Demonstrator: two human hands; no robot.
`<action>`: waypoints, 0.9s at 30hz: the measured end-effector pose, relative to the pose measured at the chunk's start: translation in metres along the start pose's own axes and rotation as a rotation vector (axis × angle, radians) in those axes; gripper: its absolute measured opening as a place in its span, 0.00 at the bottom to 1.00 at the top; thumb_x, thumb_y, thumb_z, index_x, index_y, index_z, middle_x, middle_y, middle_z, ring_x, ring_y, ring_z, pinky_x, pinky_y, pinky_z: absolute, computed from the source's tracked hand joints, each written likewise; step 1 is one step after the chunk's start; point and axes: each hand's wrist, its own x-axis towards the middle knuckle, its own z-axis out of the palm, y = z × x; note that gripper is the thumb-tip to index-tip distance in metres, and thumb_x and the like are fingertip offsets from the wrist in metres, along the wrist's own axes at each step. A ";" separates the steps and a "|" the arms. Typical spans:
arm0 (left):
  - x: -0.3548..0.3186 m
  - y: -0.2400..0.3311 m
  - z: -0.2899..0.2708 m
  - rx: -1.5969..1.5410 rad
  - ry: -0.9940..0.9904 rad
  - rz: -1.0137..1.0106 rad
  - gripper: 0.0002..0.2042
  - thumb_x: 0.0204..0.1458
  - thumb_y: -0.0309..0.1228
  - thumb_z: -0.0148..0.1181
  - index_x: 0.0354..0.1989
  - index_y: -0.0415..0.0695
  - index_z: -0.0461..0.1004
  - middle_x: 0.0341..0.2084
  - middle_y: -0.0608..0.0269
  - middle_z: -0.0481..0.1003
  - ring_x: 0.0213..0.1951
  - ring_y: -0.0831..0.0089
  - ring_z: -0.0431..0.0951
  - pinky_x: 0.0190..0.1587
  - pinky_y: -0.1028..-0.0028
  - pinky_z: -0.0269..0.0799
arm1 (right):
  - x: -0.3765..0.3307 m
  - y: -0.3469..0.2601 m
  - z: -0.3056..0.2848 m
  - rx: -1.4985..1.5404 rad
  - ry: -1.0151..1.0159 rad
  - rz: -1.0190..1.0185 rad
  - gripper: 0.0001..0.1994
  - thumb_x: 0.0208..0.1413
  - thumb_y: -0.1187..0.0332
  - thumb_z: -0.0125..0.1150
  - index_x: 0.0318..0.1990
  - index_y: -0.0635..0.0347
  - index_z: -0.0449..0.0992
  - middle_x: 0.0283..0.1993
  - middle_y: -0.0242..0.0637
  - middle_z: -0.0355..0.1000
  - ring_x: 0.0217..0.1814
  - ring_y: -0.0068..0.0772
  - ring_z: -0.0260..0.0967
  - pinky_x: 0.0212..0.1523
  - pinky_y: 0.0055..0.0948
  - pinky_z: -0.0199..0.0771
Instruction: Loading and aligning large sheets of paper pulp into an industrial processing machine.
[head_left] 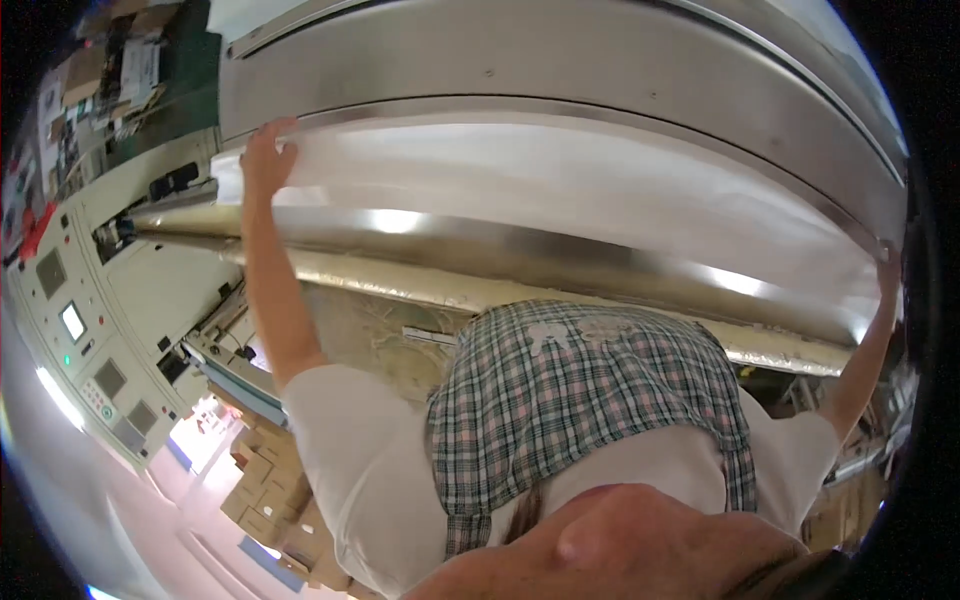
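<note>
A wide white sheet (450, 160) stretches across the machine, just below a broad metal panel (480, 70). My left hand (268, 158) is at the sheet's upper left end, with its fingers bent over the edge and the thumb set a little apart from them. Far to the right, my right hand (888, 268) touches the sheet's other end close to the panel. Its fingers are small and partly hidden at the rim of the picture. Below the sheet runs a shiny metal roller (520, 245).
A long roller wrapped in yellowish film (400, 283) lies between me and the machine. At the left stands a pale control cabinet (110, 290) with a small lit screen. Cardboard boxes (265, 490) are stacked at the lower left. More boxes (85, 75) sit at the upper left.
</note>
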 end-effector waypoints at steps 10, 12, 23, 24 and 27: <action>-0.125 0.123 0.009 -0.631 0.379 0.163 0.09 0.42 0.18 0.49 0.33 0.41 0.71 0.33 0.56 0.74 0.37 0.63 0.74 0.40 0.72 0.68 | -0.049 -0.403 -0.193 0.922 0.565 -0.194 0.08 0.56 0.74 0.45 0.42 0.62 0.69 0.39 0.34 0.70 0.42 0.23 0.67 0.46 0.21 0.64; -0.133 0.107 0.026 -0.757 0.389 0.114 0.09 0.46 0.18 0.47 0.35 0.40 0.71 0.35 0.57 0.73 0.38 0.69 0.73 0.42 0.75 0.66 | -0.058 -0.442 -0.202 1.009 0.489 -0.174 0.08 0.56 0.75 0.45 0.41 0.63 0.70 0.38 0.34 0.70 0.41 0.22 0.67 0.45 0.21 0.65; -0.046 -0.033 0.018 0.013 0.456 -0.159 0.21 0.48 0.47 0.47 0.49 0.51 0.66 0.54 0.50 0.58 0.55 0.40 0.51 0.51 0.42 0.48 | -0.079 -0.501 -0.190 0.627 0.459 0.197 0.19 0.58 0.58 0.43 0.48 0.64 0.67 0.48 0.48 0.67 0.51 0.43 0.64 0.51 0.32 0.62; -0.032 -0.039 0.023 0.113 0.309 -0.291 0.27 0.48 0.55 0.42 0.53 0.55 0.63 0.58 0.50 0.52 0.57 0.35 0.45 0.51 0.35 0.42 | -0.062 -0.475 -0.155 0.392 0.368 0.139 0.23 0.56 0.53 0.42 0.51 0.62 0.64 0.51 0.48 0.64 0.54 0.45 0.61 0.54 0.36 0.58; -0.001 -0.055 0.016 0.049 0.001 -0.376 0.32 0.46 0.63 0.33 0.56 0.57 0.58 0.60 0.50 0.48 0.58 0.33 0.40 0.49 0.30 0.36 | -0.034 -0.493 -0.161 0.201 0.198 0.226 0.30 0.55 0.47 0.40 0.57 0.61 0.56 0.57 0.49 0.58 0.58 0.48 0.55 0.56 0.40 0.54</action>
